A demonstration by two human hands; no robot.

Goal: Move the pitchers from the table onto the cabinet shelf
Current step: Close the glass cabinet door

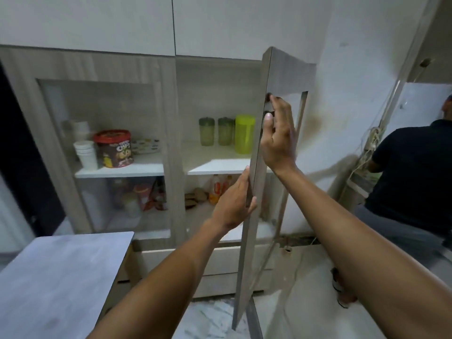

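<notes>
Three pitchers stand at the back of the white cabinet shelf [215, 167]: two dull green ones [207, 131] [225, 131] and a bright yellow-green one [244, 133] on the right. The cabinet's right door [288, 74] is swung open, seen almost edge-on. My left hand [232, 204] grips the door's front edge below shelf height. My right hand [278, 135] lies flat on the door's outer side, with its thumb over the edge, near a dark knob [269, 97]. The grey table [56, 280] at lower left carries no pitcher in view.
Behind the shut left glass door stand stacked white cups [86, 152] and a chocolate-cereal tub [114, 148]. The lower shelf holds bottles and packets [215, 189]. Another person in a dark shirt [413, 174] stands at the right, next to hanging cables [371, 143].
</notes>
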